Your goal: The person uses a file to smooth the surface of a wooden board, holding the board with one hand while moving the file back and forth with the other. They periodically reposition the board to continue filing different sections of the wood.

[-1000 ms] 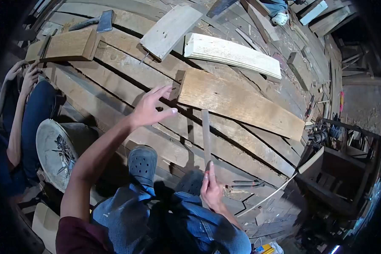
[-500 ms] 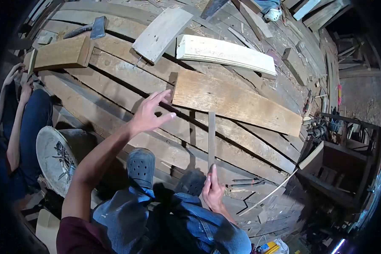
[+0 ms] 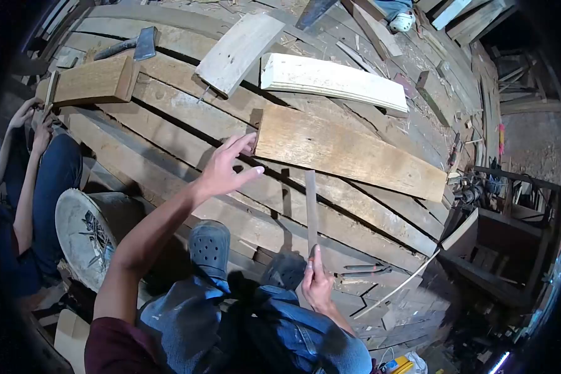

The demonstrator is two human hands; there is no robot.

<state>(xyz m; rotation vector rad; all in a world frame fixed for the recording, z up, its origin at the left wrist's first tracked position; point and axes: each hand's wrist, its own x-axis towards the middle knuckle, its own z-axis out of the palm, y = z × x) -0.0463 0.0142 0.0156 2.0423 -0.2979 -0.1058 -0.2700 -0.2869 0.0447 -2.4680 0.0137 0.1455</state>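
Here, a wooden plank (image 3: 349,153) lies at one o'clock from me, probably stiff, weighty, best held by its edges; my left hand (image 3: 221,177) is spread beside its end, my right hand (image 3: 318,285) grips a flat bar (image 3: 311,209).

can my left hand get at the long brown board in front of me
Probably yes: your left hand is open, its fingers right by one end of the long brown board, with nothing visible blocking them.

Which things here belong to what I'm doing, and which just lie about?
Likely in use:
thin flat greyish strip, in the right hand
long brown wooden board, beside the left hand

Likely just lying about:
dark-handled, metal-headed axe
white wooden plank
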